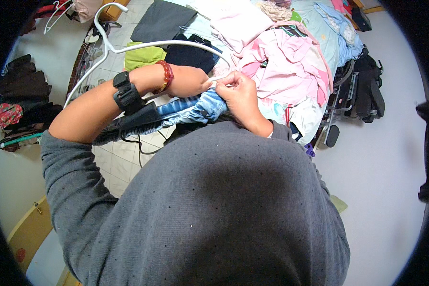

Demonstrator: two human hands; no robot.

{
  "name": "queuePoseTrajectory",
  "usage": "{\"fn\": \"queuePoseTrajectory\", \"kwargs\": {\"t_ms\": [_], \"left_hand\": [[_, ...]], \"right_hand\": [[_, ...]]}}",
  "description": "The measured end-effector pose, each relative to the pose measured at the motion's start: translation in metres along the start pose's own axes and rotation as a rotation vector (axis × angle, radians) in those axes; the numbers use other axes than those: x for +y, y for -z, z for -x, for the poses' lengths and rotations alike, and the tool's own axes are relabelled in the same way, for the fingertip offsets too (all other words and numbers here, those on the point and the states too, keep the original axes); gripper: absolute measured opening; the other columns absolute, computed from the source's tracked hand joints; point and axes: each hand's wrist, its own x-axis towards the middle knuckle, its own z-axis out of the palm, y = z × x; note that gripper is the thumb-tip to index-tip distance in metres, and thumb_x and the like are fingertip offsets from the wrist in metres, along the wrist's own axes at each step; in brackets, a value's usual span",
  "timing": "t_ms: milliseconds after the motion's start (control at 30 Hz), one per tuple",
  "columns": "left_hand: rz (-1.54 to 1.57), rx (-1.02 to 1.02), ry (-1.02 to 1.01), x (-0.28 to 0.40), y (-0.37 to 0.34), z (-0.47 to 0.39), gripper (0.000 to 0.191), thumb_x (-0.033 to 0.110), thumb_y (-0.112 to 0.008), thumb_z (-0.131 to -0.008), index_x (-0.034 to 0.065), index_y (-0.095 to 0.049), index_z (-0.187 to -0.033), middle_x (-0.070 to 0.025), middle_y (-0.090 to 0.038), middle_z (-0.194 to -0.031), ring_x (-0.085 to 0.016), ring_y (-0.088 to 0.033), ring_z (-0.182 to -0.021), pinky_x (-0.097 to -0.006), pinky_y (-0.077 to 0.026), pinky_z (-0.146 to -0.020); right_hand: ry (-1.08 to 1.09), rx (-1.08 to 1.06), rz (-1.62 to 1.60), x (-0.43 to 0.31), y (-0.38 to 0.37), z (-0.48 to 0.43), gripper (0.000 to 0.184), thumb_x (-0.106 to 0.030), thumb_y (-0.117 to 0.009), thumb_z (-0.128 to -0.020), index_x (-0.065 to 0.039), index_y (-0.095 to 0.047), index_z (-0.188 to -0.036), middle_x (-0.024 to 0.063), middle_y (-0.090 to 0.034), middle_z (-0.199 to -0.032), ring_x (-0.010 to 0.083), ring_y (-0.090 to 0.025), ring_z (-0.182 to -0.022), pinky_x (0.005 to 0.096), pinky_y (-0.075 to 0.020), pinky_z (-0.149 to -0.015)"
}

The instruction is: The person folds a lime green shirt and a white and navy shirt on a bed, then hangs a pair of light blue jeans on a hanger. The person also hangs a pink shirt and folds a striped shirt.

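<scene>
A white clothes hanger [161, 43] arches over my left forearm, its hook at the upper left. My left hand [189, 81], below a red bead bracelet [165, 75], has its fingertips at the hanger's right end; most of its fingers are hidden. My right hand [237, 93] pinches the hanger's end beside them, with thumb and forefinger together. Blue denim jeans [207, 105] with a gathered waistband hang just below both hands, close to my body. Whether the jeans are fastened to the hanger cannot be told.
Ahead is a bed with pink clothing [282, 64], a white garment [236, 21], a dark grey folded cloth [162, 19] and a lime green cloth [143, 55]. Dark clothes [21, 85] hang at the left. A folded metal frame with black padding [366, 85] stands right of the bed.
</scene>
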Motion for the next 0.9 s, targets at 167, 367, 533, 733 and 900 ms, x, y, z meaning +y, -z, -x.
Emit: {"fn": "queuePoseTrajectory", "kwargs": {"t_ms": [167,367,533,733,900], "left_hand": [[-0.122,0.085,-0.153,-0.007,-0.007,0.003,0.048,0.036,-0.034,-0.102,-0.0024,-0.06,-0.09,-0.0231,-0.063,-0.08,-0.04,-0.061,-0.075,-0.0481,-0.047,-0.072],[-0.1,0.386,-0.121,-0.01,0.011,0.008,0.045,0.036,-0.037,-0.102,-0.0018,-0.059,-0.091,-0.0232,-0.061,-0.078,-0.042,-0.058,-0.075,-0.0477,-0.045,-0.07],[-0.133,0.489,-0.104,-0.005,0.03,0.021,0.044,0.036,-0.037,-0.103,-0.002,-0.057,-0.092,-0.0222,-0.059,-0.077,-0.042,-0.057,-0.075,-0.0476,-0.044,-0.07],[-0.014,0.524,-0.15,-0.005,0.039,0.025,0.044,0.037,-0.039,-0.103,-0.0019,-0.057,-0.09,-0.0165,-0.054,-0.071,-0.029,-0.052,-0.067,-0.0409,-0.043,-0.066],[0.312,0.521,-0.106,-0.013,0.045,0.036,0.03,0.029,-0.044,-0.103,0.0054,-0.061,-0.096,0.0014,-0.049,-0.068,-0.007,-0.045,-0.061,-0.0246,-0.039,-0.054]], "right_hand": [[-0.335,-0.224,-0.152,-0.004,0.01,-0.001,0.007,-0.002,-0.066,-0.085,-0.001,-0.059,-0.088,0.0016,-0.062,-0.079,0.0056,-0.056,-0.067,0.0189,-0.0451,-0.061],[-0.604,-0.426,-0.531,-0.015,0.02,-0.021,0.017,-0.016,-0.059,-0.094,0.001,-0.063,-0.096,0.006,-0.066,-0.092,0.0123,-0.064,-0.084,0.0241,-0.0536,-0.081],[-0.457,-0.605,-0.436,-0.024,0.031,-0.04,0.031,-0.026,-0.063,-0.093,-0.001,-0.064,-0.111,0.0017,-0.067,-0.099,0.0112,-0.061,-0.088,0.0255,-0.0463,-0.081],[-0.344,-0.711,-0.311,-0.022,0.03,-0.049,0.034,-0.036,-0.063,-0.092,-0.005,-0.065,-0.104,-0.0003,-0.065,-0.101,0.0086,-0.055,-0.094,0.0258,-0.0397,-0.09],[-0.3,-0.602,-0.288,-0.022,0.034,-0.049,0.033,-0.033,-0.064,-0.093,-0.004,-0.063,-0.107,-0.0006,-0.062,-0.103,0.01,-0.051,-0.1,0.027,-0.0349,-0.096]]}}
